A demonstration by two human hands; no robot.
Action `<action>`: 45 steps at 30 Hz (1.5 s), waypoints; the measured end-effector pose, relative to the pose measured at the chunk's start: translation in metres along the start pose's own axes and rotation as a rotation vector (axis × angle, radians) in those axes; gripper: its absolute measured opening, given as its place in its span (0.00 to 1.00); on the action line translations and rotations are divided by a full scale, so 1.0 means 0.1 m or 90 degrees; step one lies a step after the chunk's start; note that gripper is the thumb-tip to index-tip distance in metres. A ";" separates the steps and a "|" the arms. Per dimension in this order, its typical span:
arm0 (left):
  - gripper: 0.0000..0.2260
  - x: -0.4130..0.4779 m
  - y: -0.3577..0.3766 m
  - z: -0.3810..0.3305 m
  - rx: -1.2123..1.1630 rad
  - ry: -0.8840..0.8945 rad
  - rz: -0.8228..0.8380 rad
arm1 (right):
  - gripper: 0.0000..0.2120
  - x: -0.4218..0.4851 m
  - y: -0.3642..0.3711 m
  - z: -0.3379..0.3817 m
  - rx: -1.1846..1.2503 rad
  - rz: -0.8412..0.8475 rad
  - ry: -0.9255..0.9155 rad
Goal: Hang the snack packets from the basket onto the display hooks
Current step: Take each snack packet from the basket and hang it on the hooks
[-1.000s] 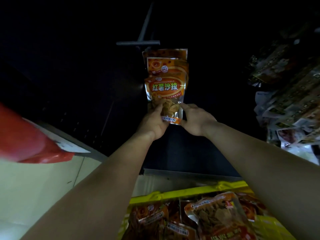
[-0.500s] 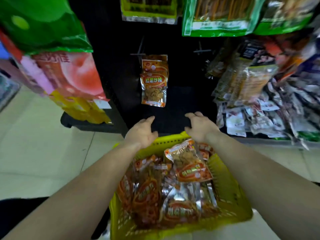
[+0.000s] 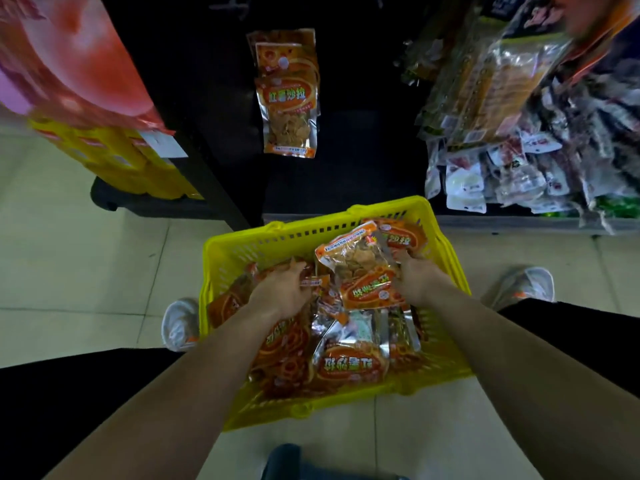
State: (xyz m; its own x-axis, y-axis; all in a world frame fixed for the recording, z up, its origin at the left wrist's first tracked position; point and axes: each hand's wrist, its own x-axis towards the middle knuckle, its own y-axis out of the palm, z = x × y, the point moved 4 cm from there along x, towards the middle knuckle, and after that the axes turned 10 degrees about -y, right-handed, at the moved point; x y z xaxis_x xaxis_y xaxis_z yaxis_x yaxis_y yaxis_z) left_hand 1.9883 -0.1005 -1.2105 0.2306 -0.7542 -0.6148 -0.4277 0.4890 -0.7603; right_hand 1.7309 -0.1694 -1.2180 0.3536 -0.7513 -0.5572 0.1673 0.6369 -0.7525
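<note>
A yellow plastic basket (image 3: 242,244) stands on the floor between my feet, filled with several orange snack packets (image 3: 349,365). My right hand (image 3: 417,278) grips the right edge of the topmost packet (image 3: 356,265), which lies tilted with its clear window up. Further left, my left hand (image 3: 280,289) is down in the pile, its fingers curled among packets; whether it holds one is hidden. A few matching packets (image 3: 287,98) hang on a hook against the dark display panel straight ahead.
Rows of hanging packets (image 3: 491,109) crowd the display on the right. Large red and yellow bags (image 3: 86,81) hang at the left above a dark base. White shoes (image 3: 180,323) flank the basket on the pale tiled floor.
Both hands left the hung packet, drew back and dropped into the basket. My right hand took hold of the top packet. The view tilted down toward the floor.
</note>
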 end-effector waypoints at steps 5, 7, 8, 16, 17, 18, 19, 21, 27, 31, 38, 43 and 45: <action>0.30 0.24 0.16 0.01 0.006 -0.014 0.021 | 0.35 0.27 0.38 0.02 0.078 0.005 0.063; 0.30 0.29 0.20 -0.03 0.033 0.007 0.010 | 0.31 0.34 0.43 0.02 0.070 -0.031 0.069; 0.30 0.29 0.22 -0.07 0.047 0.026 0.006 | 0.29 0.36 0.44 0.02 0.065 -0.047 0.070; 0.31 0.17 0.22 -0.31 0.029 0.077 0.017 | 0.11 0.34 0.35 0.14 0.118 -0.086 -0.023; 0.30 0.13 0.17 -0.33 0.009 0.086 0.004 | 0.08 0.29 0.29 0.17 0.122 -0.101 -0.034; 0.30 0.08 0.11 -0.36 -0.009 0.095 -0.013 | 0.05 0.24 0.22 0.21 0.119 -0.118 -0.048; 0.30 0.05 0.04 -0.38 -0.021 0.099 -0.028 | 0.03 0.20 0.14 0.26 0.110 -0.133 -0.064; 0.29 -0.02 -0.09 -0.44 -0.022 0.106 -0.050 | 0.05 0.09 -0.02 0.36 0.077 -0.149 -0.098; 0.28 -0.36 -0.57 -0.66 0.004 0.170 -0.177 | 0.06 -0.27 -0.63 0.65 -0.045 -0.120 -0.165; 0.10 -0.57 -0.69 -0.71 0.047 0.208 -0.227 | 0.03 -0.52 -0.88 0.78 -0.063 -0.129 -0.205; 0.05 -0.61 -0.62 -0.39 -0.137 0.105 -0.190 | 0.17 -0.77 -0.79 0.56 0.007 -0.177 -0.155; 0.06 -0.53 -0.48 -0.21 -0.162 0.057 -0.125 | 0.06 -0.67 -0.72 0.44 0.138 -0.197 -0.140; 0.04 -0.52 -0.45 -0.27 -0.171 0.069 -0.105 | 0.02 -0.59 -0.74 0.58 0.143 -0.198 -0.182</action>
State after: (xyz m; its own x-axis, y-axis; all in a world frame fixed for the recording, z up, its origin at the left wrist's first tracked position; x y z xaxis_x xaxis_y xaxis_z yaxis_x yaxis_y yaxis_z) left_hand 1.9721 -0.0948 -1.1391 0.2282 -0.8628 -0.4511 -0.6105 0.2342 -0.7566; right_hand 1.7507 -0.1622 -1.1095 0.4886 -0.8548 -0.1747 0.4894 0.4342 -0.7562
